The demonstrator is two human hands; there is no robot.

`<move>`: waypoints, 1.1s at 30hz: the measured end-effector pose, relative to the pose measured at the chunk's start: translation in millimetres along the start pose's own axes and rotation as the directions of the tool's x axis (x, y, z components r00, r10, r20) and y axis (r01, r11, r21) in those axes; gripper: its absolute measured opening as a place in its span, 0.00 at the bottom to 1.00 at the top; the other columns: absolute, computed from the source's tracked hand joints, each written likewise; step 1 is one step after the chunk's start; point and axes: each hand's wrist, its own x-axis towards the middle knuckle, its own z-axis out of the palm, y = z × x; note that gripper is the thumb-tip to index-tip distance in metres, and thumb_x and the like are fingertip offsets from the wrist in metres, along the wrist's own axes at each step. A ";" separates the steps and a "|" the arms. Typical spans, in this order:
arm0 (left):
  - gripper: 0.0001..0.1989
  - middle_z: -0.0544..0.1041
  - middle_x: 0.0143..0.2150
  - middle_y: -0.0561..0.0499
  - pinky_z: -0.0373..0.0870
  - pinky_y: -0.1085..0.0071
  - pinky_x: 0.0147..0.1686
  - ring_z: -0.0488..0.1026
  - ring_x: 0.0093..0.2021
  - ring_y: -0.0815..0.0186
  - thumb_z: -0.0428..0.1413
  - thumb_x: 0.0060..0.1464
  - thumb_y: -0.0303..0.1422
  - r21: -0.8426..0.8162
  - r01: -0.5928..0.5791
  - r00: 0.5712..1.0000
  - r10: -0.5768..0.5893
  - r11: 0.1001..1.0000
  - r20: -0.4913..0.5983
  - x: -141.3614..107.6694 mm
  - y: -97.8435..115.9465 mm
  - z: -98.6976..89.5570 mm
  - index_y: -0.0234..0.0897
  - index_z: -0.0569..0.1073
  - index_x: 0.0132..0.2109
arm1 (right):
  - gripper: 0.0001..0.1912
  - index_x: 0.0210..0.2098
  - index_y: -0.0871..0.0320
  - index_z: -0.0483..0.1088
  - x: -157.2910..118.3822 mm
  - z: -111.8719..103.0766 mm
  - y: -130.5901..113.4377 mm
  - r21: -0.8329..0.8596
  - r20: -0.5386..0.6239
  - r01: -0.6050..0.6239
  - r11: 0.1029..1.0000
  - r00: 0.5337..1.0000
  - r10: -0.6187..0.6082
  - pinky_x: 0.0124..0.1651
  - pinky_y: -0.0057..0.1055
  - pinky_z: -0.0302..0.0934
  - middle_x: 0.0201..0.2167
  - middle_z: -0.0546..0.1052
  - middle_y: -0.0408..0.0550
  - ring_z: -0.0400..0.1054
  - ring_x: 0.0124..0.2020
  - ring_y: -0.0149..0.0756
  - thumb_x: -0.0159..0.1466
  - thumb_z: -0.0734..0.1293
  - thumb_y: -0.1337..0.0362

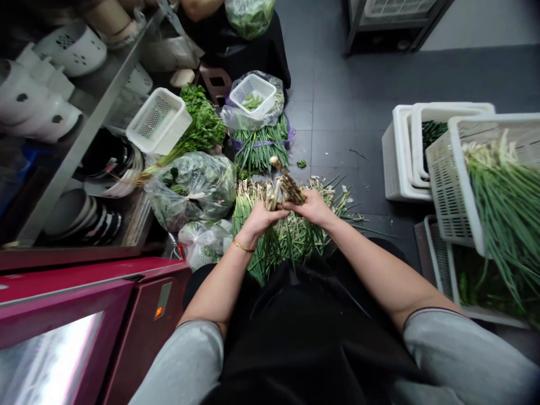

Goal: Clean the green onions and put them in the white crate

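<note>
My left hand (260, 218) is closed around a few scallions (272, 196), their white ends pointing up and away from me. Close beside it, my right hand (315, 208) grips a brown, speckled, stick-like thing (290, 183) with a pale rounded tip; its exact kind is unclear. The two hands nearly touch at the thumbs. Beneath them lies a broad heap of scallions (247, 205), root ends away from me and green leaves toward my lap. Loose leaves and trimmings (337, 197) are scattered at the heap's right side.
Bagged greens (194, 185) and a white basket (162, 121) stand left, beside a metal shelf (90, 121). Ahead, a small basket of green pods (253, 93) tops more greens. A crate of scallions (459, 185) stands right. Another person's dark-clothed leg (270, 50) is ahead.
</note>
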 end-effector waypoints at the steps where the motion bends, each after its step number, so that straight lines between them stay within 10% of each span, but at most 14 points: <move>1: 0.18 0.66 0.18 0.57 0.49 0.75 0.16 0.56 0.16 0.77 0.71 0.32 0.35 -0.015 0.019 1.000 -0.019 1.000 0.005 -0.4 0.2 1.0 0.32 0.72 0.27 | 0.23 0.19 0.59 0.67 -0.2 -0.7 -0.2 -0.029 0.007 0.011 1.000 1.000 -0.010 0.26 0.27 0.51 0.17 0.64 0.40 0.56 0.21 0.28 0.48 0.73 0.45; 10: 0.24 0.68 0.20 0.57 0.48 0.75 0.16 0.55 0.15 0.77 0.70 0.34 0.37 -0.053 0.025 1.000 -0.025 0.998 0.004 -2.3 2.7 -2.0 0.30 0.77 0.40 | 0.20 0.27 0.60 0.72 3.7 -18.8 -0.1 -0.012 -0.175 -0.020 1.000 0.984 0.017 0.27 0.28 0.53 0.19 0.67 0.40 0.57 0.21 0.28 0.52 0.71 0.48; 17: 0.28 0.74 0.26 0.54 0.60 0.74 0.23 0.66 0.23 0.72 0.72 0.26 0.31 0.077 -0.073 0.996 0.077 0.994 -0.048 0.2 2.0 2.2 0.31 0.75 0.40 | 0.17 0.19 0.60 0.68 4.3 -3.9 6.7 -0.148 0.085 -0.067 0.987 0.993 0.080 0.26 0.27 0.51 0.17 0.65 0.39 0.56 0.20 0.27 0.49 0.72 0.52; 33: 0.35 0.77 0.26 0.51 0.48 0.76 0.16 0.57 0.15 0.78 0.69 0.37 0.34 -0.002 -0.049 0.998 0.049 0.999 -0.033 3.2 1.3 -14.2 0.31 0.71 0.54 | 0.21 0.31 0.59 0.70 10.3 -28.2 -4.9 0.295 -0.383 -0.050 0.954 0.909 0.165 0.20 0.27 0.52 0.21 0.68 0.42 0.55 0.17 0.25 0.51 0.71 0.47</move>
